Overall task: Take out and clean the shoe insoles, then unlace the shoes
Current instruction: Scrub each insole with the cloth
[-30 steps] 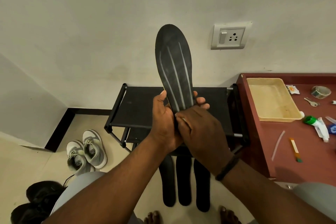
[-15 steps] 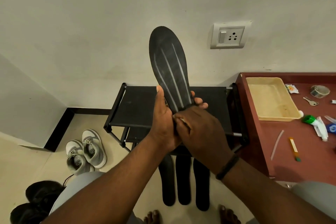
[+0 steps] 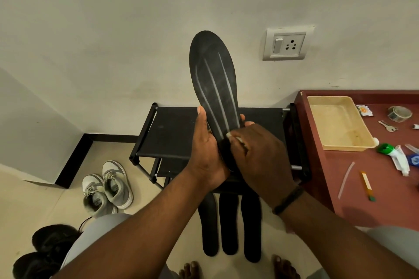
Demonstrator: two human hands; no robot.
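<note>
I hold a black insole point(image 3: 213, 79) upright in front of the wall, toe end up, with pale streaks along its length. My left hand point(image 3: 205, 149) grips its lower left edge near the heel. My right hand point(image 3: 258, 154) is closed on a small white cloth point(image 3: 231, 137) and presses it against the insole's lower part. Three more black insoles point(image 3: 229, 224) lean against the black shoe rack point(image 3: 167, 133) on the floor. Grey-and-white sneakers point(image 3: 106, 188) stand to the left with their laces in. A black pair of shoes point(image 3: 45, 251) sits at the bottom left.
A dark red table point(image 3: 371, 188) stands to the right with a beige tray point(image 3: 340, 124), a tape roll point(image 3: 399, 113), a key point(image 3: 387, 125), a green-capped tube point(image 3: 394, 156) and small strips. A wall socket point(image 3: 286, 44) is above. My bare feet point(image 3: 235, 267) are below.
The insole has tipped slightly to the left. My right hand has shifted a little up and to the right on the heel part, and the cloth now shows.
</note>
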